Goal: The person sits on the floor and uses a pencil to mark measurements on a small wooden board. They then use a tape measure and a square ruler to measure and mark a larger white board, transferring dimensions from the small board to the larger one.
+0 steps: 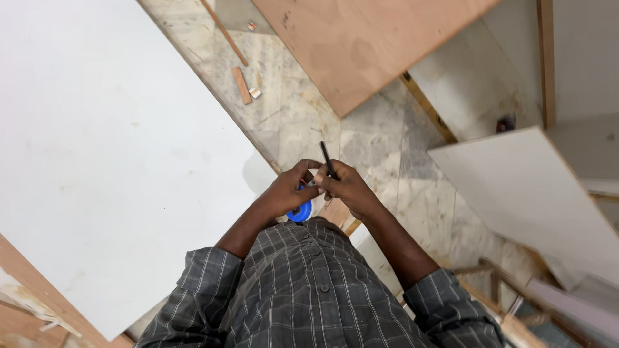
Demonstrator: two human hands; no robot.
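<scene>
The right hand (pixel 348 187) is closed around a thin dark pencil (pixel 327 159) that sticks up past its fingers, and the left hand (pixel 291 188) meets it, fingers curled on a small pale bit between the two hands that is too small to make out. Just under the left hand sits a blue round object (pixel 301 211); a large white board (pixel 109 161) lies to the left of the hands, a brown plywood sheet (pixel 361 45) beyond them, marble floor (pixel 380 148) beneath
</scene>
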